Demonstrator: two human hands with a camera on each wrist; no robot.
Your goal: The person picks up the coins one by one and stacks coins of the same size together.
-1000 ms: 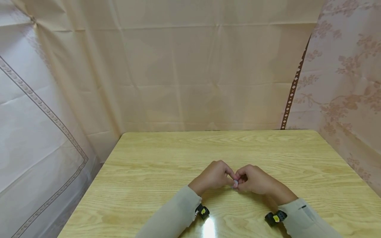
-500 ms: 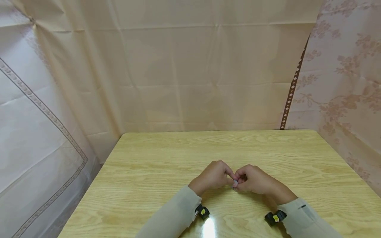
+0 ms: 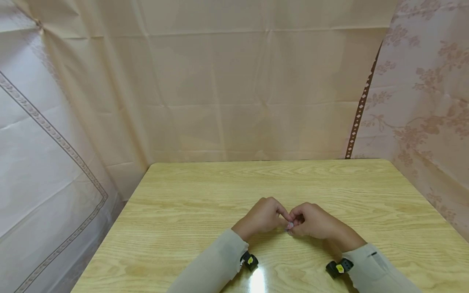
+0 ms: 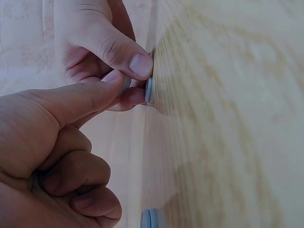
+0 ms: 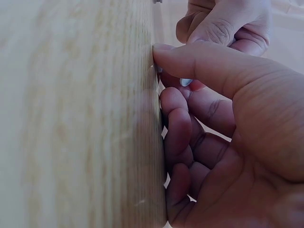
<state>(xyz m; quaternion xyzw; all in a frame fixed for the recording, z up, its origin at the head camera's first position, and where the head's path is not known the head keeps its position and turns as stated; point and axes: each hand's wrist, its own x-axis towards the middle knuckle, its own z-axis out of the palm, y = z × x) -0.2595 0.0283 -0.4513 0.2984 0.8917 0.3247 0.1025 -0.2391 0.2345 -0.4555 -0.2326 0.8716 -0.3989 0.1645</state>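
Note:
In the head view, my left hand (image 3: 261, 217) and right hand (image 3: 315, 221) meet fingertip to fingertip low over the table. My left thumb and forefinger pinch a silver coin (image 4: 126, 85), which is tilted and partly hidden by the thumb. Just beside it, a small flat stack of coins (image 4: 149, 89) lies on the table under my right hand's fingertips. The right wrist view shows the raised coin (image 5: 185, 82) behind my right thumb. My right hand's other fingers are curled against the tabletop. Another short stack of coins (image 4: 149, 218) lies on the table near my left hand.
The pale wood-grain table (image 3: 205, 183) reaches to a beige cloth (image 3: 220, 81) behind it. Patterned cloths hang at the left and right sides. Black camera mounts (image 3: 250, 260) sit at both wrists, near the table.
Both hands stay almost where they were. The left thumb has drawn back slightly, and more of the coin shows between the hands.

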